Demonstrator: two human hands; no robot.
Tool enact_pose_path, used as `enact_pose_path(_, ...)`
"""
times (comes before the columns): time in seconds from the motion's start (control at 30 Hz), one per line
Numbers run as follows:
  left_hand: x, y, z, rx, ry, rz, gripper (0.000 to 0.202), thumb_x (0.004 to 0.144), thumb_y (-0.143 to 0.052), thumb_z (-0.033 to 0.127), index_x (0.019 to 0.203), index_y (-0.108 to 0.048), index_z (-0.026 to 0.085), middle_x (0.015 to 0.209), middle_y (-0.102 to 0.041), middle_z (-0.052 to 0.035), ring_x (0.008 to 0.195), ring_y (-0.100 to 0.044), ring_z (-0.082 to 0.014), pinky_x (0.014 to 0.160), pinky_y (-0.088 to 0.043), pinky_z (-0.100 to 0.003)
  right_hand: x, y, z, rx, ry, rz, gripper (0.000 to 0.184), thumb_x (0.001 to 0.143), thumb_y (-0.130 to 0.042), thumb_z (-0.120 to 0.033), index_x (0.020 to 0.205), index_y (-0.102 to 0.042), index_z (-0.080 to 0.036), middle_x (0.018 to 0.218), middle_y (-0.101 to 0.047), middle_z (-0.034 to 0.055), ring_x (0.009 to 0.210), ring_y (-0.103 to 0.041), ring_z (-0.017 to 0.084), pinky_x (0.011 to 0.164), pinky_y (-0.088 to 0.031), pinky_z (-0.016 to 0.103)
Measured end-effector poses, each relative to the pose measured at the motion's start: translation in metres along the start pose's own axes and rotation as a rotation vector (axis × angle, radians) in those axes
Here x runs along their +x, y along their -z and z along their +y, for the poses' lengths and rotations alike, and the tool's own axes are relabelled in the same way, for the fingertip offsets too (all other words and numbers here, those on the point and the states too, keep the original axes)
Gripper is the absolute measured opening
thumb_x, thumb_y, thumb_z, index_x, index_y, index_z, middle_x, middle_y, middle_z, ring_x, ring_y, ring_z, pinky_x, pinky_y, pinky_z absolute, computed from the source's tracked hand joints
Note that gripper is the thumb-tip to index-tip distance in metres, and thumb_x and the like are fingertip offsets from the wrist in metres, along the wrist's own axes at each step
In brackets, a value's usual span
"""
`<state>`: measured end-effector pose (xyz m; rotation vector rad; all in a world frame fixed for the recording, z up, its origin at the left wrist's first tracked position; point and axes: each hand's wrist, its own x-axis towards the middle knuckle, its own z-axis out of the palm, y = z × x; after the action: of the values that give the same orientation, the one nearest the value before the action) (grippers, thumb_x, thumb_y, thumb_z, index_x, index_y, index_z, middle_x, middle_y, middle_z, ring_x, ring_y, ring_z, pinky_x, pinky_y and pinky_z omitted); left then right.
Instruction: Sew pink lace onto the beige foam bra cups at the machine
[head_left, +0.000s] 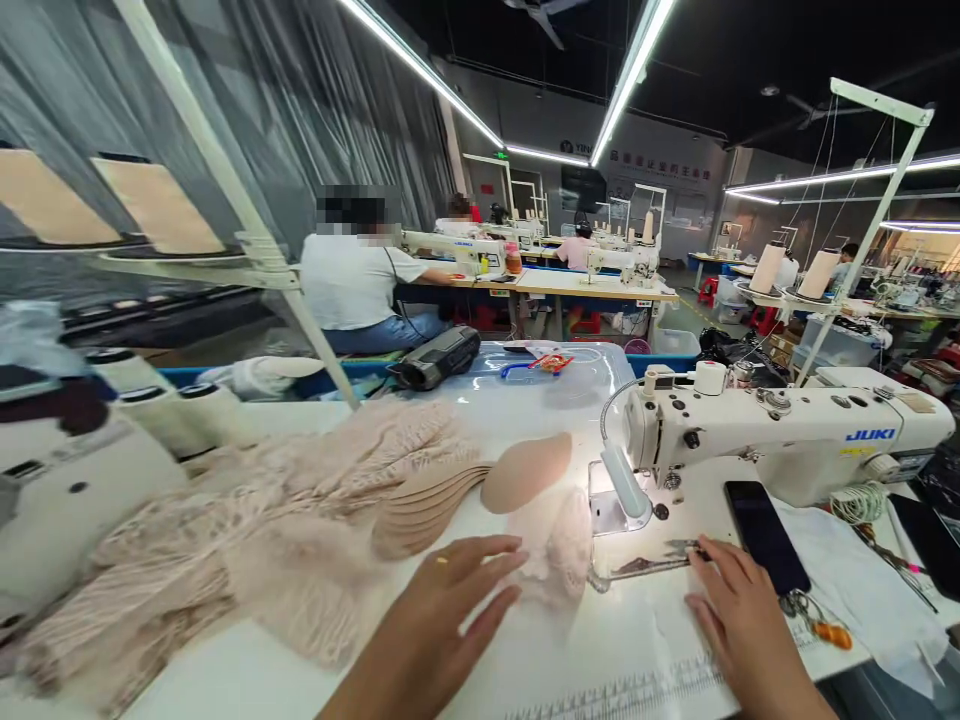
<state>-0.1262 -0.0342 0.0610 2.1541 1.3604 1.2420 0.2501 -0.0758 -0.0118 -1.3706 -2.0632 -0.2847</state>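
My left hand (442, 610) lies flat with fingers stretched out on the white table (585, 660), its fingertips touching a small piece of pale pink lace (559, 545). My right hand (739, 610) rests near the needle area of the white sewing machine (780, 435), its fingertips at small metal snips (664, 560) lying on the machine bed. A beige foam bra cup (525, 470) lies just beyond the lace. A fanned stack of beige cups (424, 500) sits to its left.
A heap of pink lace fabric (247, 540) covers the left of the table. A black phone (765, 535) leans on the machine bed, with white cloth (855, 580) beside it. A clear plastic lid (547, 375) lies beyond. A seated person (356, 285) works ahead; thread cones (817, 272) stand right.
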Motion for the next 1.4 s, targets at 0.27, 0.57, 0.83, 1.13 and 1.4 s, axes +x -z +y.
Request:
enact_pose_path(0.27,-0.015,-0.050,0.029,0.141,-0.099,-0.377,0.012,0.093,-0.059,0.026,0.089,-0.070,0.026,0.107,-0.075,-0.0059,0.101,-0.067,-0.0307,0.093,-0.049,-0.044,0.004,0.009,-0.031,0.327,-0.014,-0.092,0.032,0.100,-0.057,-0.022,0.130,-0.066,-0.027,0.135,-0.068,0.0121,0.125,-0.062,0.029,0.104,-0.056,0.045)
enact_pose_path(0.57,-0.017,-0.009,0.071,-0.741,0.425,-0.488,0.036,0.086,-0.072,0.057,0.086,-0.070,0.021,0.083,-0.068,-0.0056,0.078,-0.061,-0.0228,0.069,-0.049,-0.028,0.071,0.030,-0.074,1.208,-0.317,-0.784,0.062,0.079,-0.079,-0.064,0.122,-0.071,-0.020,0.109,-0.071,0.0070,0.100,-0.065,0.025,0.089,-0.052,0.037)
enact_pose_path(0.83,-0.020,-0.025,0.069,-0.844,0.682,-0.506,0.052,0.069,-0.085,0.066,0.076,-0.069,0.016,0.074,-0.062,-0.0029,0.070,-0.052,-0.0179,0.062,-0.040,-0.024,0.075,0.033,-0.099,1.268,-0.441,-0.653,0.032,0.074,-0.085,-0.043,0.087,-0.065,-0.022,0.078,-0.057,-0.0043,0.072,-0.049,0.014,0.063,-0.037,0.022)
enact_pose_path(1.13,-0.010,-0.030,0.087,-1.023,0.782,-0.078,0.045,0.062,-0.095,0.046,0.075,-0.060,0.019,0.075,-0.065,0.0016,0.071,-0.059,-0.0163,0.068,-0.050,-0.025,0.063,0.014,-0.084,1.396,-0.660,-0.301,0.050,0.075,-0.082,-0.065,0.082,-0.061,-0.020,0.071,-0.049,-0.0047,0.068,-0.043,0.014,0.065,-0.036,0.024)
enact_pose_path(1.4,-0.026,-0.060,0.080,-1.043,0.808,0.089,0.055,0.059,-0.097,0.049,0.071,-0.053,0.018,0.068,-0.055,0.0056,0.067,-0.050,-0.0120,0.063,-0.045,-0.020,0.062,0.002,-0.100,1.153,-0.578,-0.099,0.043,0.094,-0.064,-0.061,0.085,-0.068,-0.019,0.078,-0.059,-0.0007,0.076,-0.051,0.016,0.071,-0.040,0.027)
